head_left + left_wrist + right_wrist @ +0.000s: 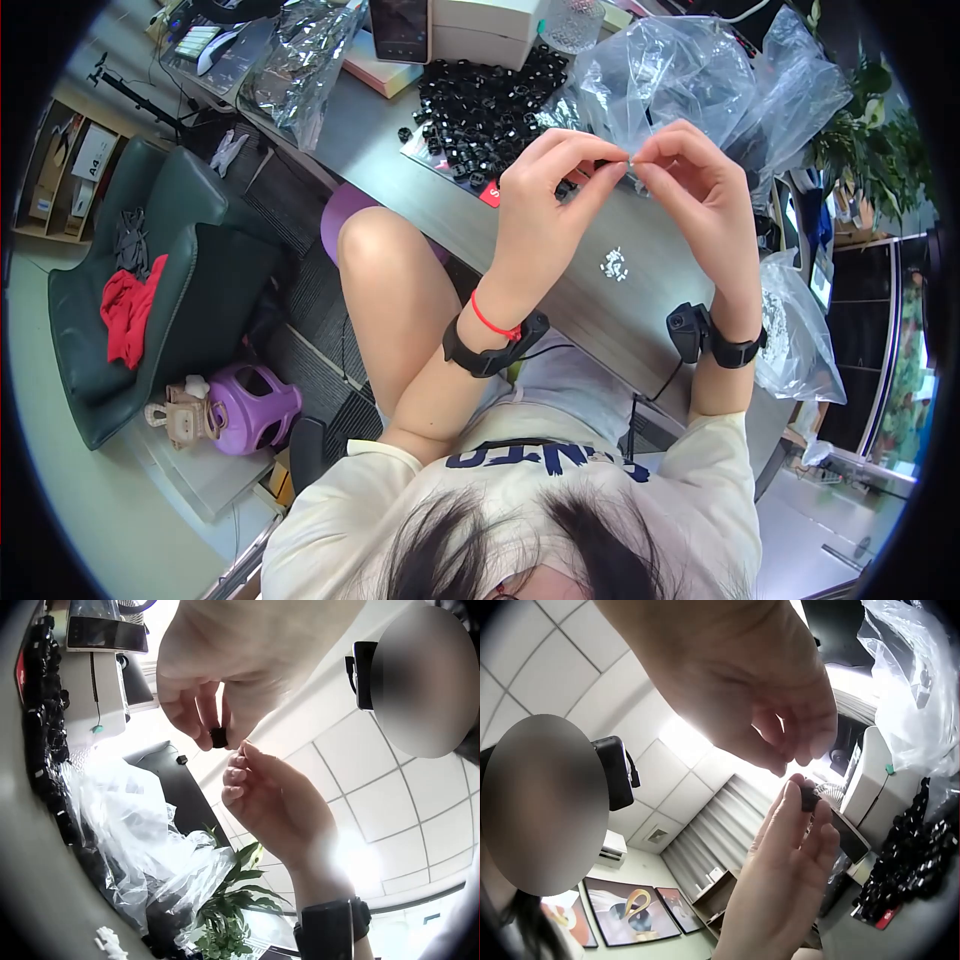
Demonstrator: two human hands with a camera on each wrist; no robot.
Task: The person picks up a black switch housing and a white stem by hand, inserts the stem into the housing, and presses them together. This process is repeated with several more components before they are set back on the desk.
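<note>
My left hand [545, 195], with a red string bracelet on its wrist, pinches a small black piece [218, 737] between thumb and fingers, raised above the table. Opposite it is my right hand [700, 185], its thumb and index fingertips close together right at the black piece. I cannot tell whether those fingertips hold something tiny. Below the hands, a little cluster of small white pieces [614, 264] lies on the table. A large heap of similar black pieces [480, 105] spreads beyond the left hand.
Crumpled clear plastic bags [665, 75] lie behind the right hand, and another plastic bag [795, 330] is at the right edge. At the back of the grey table [400, 165] stand a phone [402, 30] and a white box [485, 30]. A green chair [150, 260] is to the left.
</note>
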